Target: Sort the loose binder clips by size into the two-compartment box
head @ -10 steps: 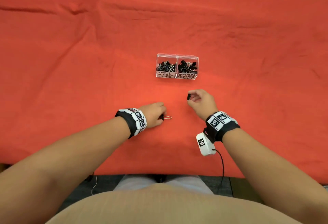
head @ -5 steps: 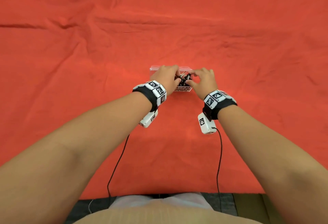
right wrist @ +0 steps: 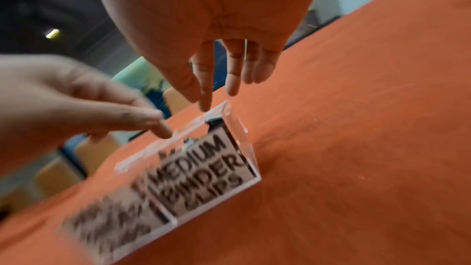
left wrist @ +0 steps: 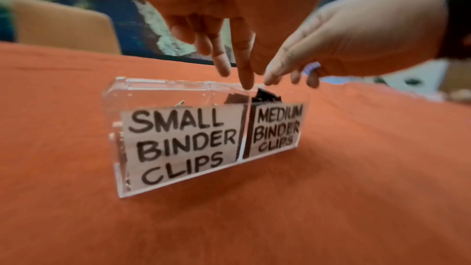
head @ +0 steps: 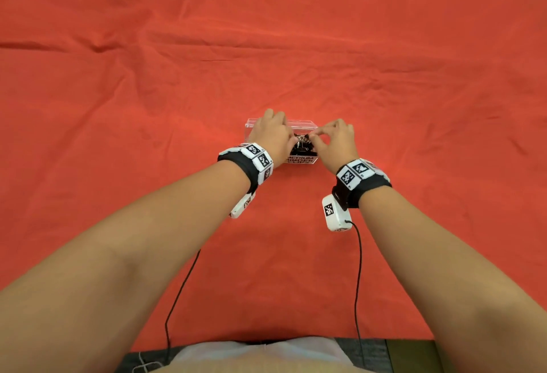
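The clear two-compartment box stands on the red cloth, labelled SMALL BINDER CLIPS on the left and MEDIUM BINDER CLIPS on the right. My left hand hovers over the small side with straight fingers pointing down and holding nothing. My right hand is over the medium side, its fingers straight just above the rim. A black clip sits right under them, at the top of the medium compartment. Black clips fill both compartments.
Wrinkled red cloth covers the whole table around the box. Wrist camera cables trail back from my wrists to the near table edge. No loose clips show on the cloth.
Both hands left the cloth near me, each pinching a clip, and went forward to the box. They now hang over its compartments with straight, empty fingers.
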Motion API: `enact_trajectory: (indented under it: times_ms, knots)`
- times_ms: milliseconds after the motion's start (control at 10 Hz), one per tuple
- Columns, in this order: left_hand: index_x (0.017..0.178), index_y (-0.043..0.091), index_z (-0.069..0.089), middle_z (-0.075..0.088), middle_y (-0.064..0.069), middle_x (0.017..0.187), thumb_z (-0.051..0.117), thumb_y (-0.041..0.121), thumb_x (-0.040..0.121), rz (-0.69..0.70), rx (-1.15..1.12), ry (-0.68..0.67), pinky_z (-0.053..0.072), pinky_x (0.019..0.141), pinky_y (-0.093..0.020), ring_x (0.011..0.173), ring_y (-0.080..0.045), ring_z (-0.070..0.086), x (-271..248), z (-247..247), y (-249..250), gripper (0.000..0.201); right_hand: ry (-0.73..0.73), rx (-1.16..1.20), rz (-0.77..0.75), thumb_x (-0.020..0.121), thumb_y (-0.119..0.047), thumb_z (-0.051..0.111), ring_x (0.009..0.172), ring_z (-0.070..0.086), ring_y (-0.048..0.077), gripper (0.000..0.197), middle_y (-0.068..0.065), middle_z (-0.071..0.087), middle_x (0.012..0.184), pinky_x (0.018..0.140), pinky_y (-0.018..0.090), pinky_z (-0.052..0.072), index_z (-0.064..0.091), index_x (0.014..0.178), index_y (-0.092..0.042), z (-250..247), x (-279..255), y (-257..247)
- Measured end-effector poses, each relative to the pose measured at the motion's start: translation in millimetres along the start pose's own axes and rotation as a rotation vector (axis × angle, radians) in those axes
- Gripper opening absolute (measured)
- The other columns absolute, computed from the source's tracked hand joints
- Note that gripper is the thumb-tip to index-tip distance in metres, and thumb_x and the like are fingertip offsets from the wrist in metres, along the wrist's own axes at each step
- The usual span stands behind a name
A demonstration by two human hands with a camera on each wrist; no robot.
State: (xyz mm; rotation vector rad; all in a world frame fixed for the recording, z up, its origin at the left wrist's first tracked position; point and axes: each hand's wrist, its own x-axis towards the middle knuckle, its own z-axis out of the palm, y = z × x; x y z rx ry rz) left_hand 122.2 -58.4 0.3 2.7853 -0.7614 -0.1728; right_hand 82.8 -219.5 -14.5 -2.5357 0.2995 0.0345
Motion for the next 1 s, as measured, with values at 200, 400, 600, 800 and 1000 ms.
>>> enact_trajectory:
  times_ms: [200, 400, 600, 800, 1000]
  knots:
    - [0.101, 0.019, 0.068, 0.059, -0.007, 0.121, 0.048, 0.039, 0.091, -0.68, -0.428, 0.062, 0.033, 0.106, -0.04, 0.121, -0.029, 0.046, 7, -7, -45, 0.03, -0.111, 0.178, 0.331, 0.096, -0.046, 0.037, 0.08, 0.051, 0.03, 0.051, 0.01, 0.051, 0.065, 0.075, 0.034, 0.037, 0.046, 0.056, -0.016, -5, 23, 4]
    - [0.096, 0.008, 0.056, 0.06, -0.003, 0.083, 0.039, 0.05, 0.096, -0.886, -0.946, -0.106, 0.046, 0.069, -0.028, 0.074, -0.019, 0.055, 8, -15, -57, 0.045, -0.312, 0.275, 0.489, 0.093, -0.064, 0.014, 0.105, 0.062, 0.033, 0.081, 0.018, 0.06, 0.124, 0.096, 0.04, 0.044, 0.059, 0.12, -0.002, -7, 26, -15]
    - [0.143, 0.01, 0.034, 0.07, 0.0, 0.114, 0.027, 0.045, 0.101, -0.846, -1.273, 0.094, 0.044, 0.078, -0.028, 0.073, -0.008, 0.052, 8, -31, -65, 0.056, -0.224, 0.563, 0.391, 0.099, -0.052, 0.013, 0.113, 0.05, 0.019, 0.061, 0.003, 0.055, 0.132, 0.09, 0.037, 0.043, 0.058, 0.127, -0.022, -18, 15, -14]
    - [0.115, 0.013, 0.057, 0.069, 0.005, 0.082, 0.038, 0.028, 0.1, -0.661, -0.993, 0.075, 0.039, 0.045, -0.014, 0.055, -0.006, 0.045, -20, -20, -58, 0.029, -0.113, 0.446, 0.225, 0.091, -0.042, 0.052, 0.101, 0.056, 0.011, 0.025, -0.008, 0.066, 0.095, 0.096, 0.033, 0.037, 0.072, 0.09, -0.028, -12, -12, 0]
    - [0.106, 0.015, 0.065, 0.068, 0.0, 0.093, 0.046, 0.005, 0.091, -0.564, -0.892, 0.184, 0.043, 0.054, -0.022, 0.054, -0.003, 0.046, -47, 3, -54, 0.025, -0.025, 0.199, 0.044, 0.086, -0.027, 0.064, 0.089, 0.046, -0.002, 0.012, -0.024, 0.05, 0.084, 0.09, 0.031, 0.024, 0.072, 0.094, -0.022, -5, -30, -2]
